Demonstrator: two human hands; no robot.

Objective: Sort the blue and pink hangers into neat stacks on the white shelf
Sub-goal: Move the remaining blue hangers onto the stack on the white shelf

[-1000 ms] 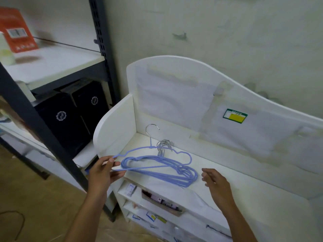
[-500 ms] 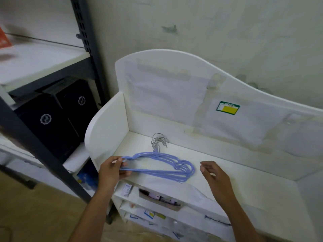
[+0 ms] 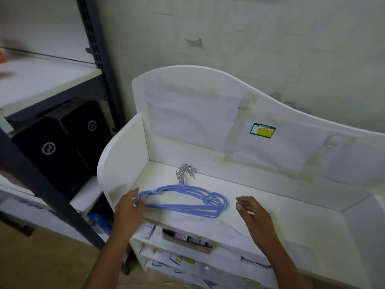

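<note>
A stack of several blue hangers point(image 3: 187, 200) lies flat on the top of the white shelf point(image 3: 281, 205), with the silver hooks point(image 3: 185, 172) bunched together and pointing at the back panel. My left hand point(image 3: 130, 207) holds the left end of the stack, its fingers on the blue wire. My right hand point(image 3: 253, 212) hovers just right of the stack with relaxed, slightly curled fingers and holds nothing. No pink hanger is in view.
The shelf's curved back panel point(image 3: 208, 113) carries a green and yellow label point(image 3: 263, 130). Lower shelves point(image 3: 187, 245) hold small packets. A dark metal rack point(image 3: 52, 197) with black boxes point(image 3: 62, 147) stands to the left.
The hanger that my left hand held raised a second ago now lies flat on the stack. The left hand stays at the stack's left end; the right hand has barely moved.
</note>
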